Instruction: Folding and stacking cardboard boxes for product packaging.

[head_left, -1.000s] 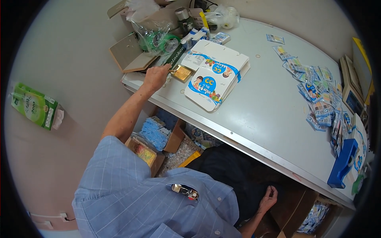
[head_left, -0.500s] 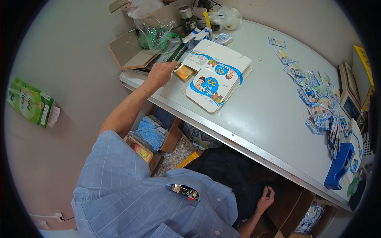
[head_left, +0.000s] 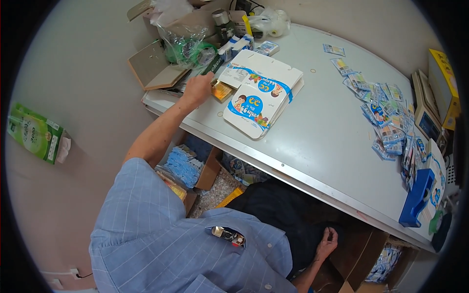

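Note:
My left hand is stretched out over the far left part of the table, its fingers curled at the left end of a small gold pack. Its fingertips are partly hidden, so whatever they pinch does not show. Just right of the pack lies a stack of flat white-and-blue printed cartons, with a blue band around it. Down at my lap, my right hand rests against the dark trousers, loosely curled with a gap at the thumb and nothing in it.
Many small printed sachets spread along the table's right side, near a blue tape dispenser. At the back left stand an opened cardboard box, a dark bottle and plastic bags. Boxes of blue packets sit below the table edge.
The view has shifted slightly, moving the table things a little left in the picture. My left hand stays by the gold pack; my right hand has not moved.

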The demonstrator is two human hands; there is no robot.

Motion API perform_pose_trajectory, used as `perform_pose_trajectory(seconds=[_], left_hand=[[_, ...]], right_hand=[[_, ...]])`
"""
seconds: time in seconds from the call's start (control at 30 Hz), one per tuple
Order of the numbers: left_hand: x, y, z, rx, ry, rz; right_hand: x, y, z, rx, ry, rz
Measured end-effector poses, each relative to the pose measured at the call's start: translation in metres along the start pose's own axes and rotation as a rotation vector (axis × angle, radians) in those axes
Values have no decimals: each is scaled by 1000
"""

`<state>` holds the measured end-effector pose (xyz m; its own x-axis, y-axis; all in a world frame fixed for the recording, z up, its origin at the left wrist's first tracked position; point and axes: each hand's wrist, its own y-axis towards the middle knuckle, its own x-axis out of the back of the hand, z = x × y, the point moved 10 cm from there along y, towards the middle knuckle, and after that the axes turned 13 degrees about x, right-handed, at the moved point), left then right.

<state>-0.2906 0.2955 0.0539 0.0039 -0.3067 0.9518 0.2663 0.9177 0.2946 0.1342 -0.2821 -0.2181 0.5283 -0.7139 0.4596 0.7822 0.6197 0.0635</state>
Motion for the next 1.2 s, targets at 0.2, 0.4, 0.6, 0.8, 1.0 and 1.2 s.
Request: perform_pose_trajectory(seconds=[0.2,0.4,0.6,0.8,1.0,1.2], left_hand=[[-15,-13,14,150,-134,2],[-18,-27,17,203,-338,-57],[-31,-30,19,377,-421,220],[-40,-39,20,279,-460,198],[-28,-55,8,327,-334,-18],[-24,-59,4,143,-316,-146]], right_hand=[[-2,1,4,17,-1,-5],[-2,0,-12,-17,31,-8],[-1,-1,-19,-16,35,-7],[-1,0,-9,-14,33,-6],[1,-1,-16,-30,44,-14],[-1,1,-9,25,46,-13]])
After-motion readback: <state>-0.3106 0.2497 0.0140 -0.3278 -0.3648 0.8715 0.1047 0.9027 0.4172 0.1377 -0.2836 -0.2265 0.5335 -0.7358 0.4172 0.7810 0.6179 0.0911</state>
